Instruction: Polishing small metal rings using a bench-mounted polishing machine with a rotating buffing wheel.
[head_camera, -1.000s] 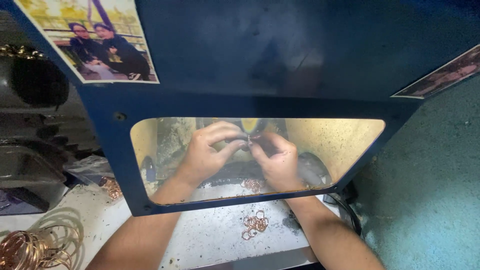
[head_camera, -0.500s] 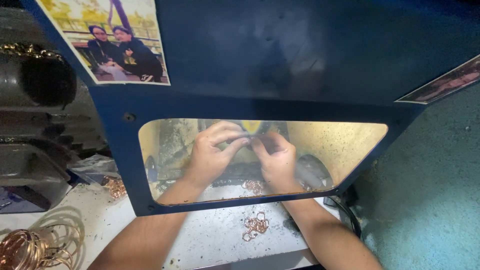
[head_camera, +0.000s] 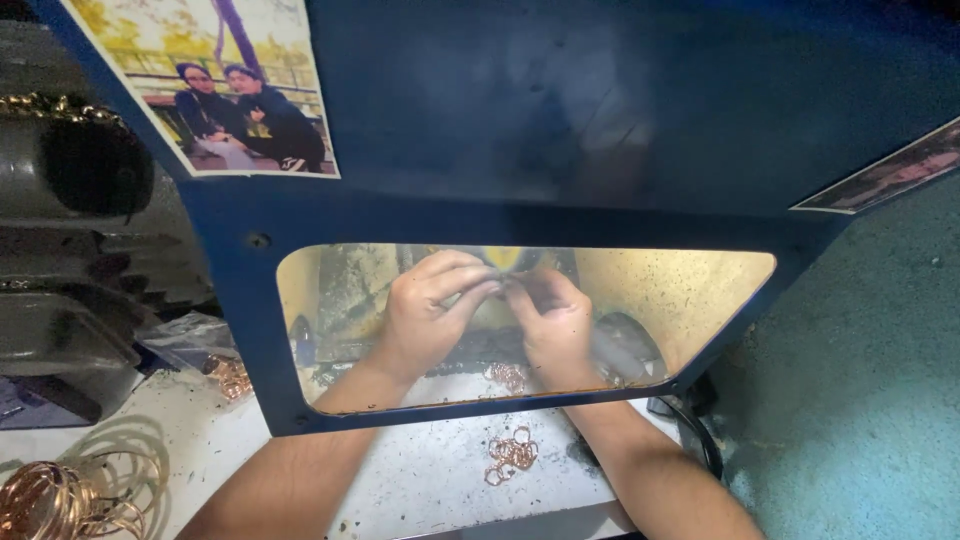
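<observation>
Copper-coloured rings (head_camera: 511, 455) lie in a small loose heap on the pale table (head_camera: 420, 480), just in front of a blue metal guard (head_camera: 560, 140) with a clear, yellow-lit window (head_camera: 680, 300) set into it. Both arms pass under the lower edge of the guard, and the two hands show through the window, close together. The left hand (head_camera: 425, 310) has its fingers curled inward, the fingertips pointing right toward the other hand. The right hand (head_camera: 553, 325) is curled too, fingertips pointing left, so that the fingertips of both hands meet at one spot near the top middle of the window. Whatever they pinch there is too small and too hidden by the fingers to make out, so its long axis and the way it points cannot be told. A second small cluster of rings (head_camera: 505, 375) lies on the table behind the window, just below the right hand. On the near left of the table sits a coil of copper-coloured wire (head_camera: 60, 495). More wire pieces (head_camera: 230, 375) rest beside a crumpled clear bag (head_camera: 185, 335) at the left of the guard. A photograph (head_camera: 215, 85) is stuck to the upper left of the guard, and the edge of another print (head_camera: 885, 175) shows at the right.
</observation>
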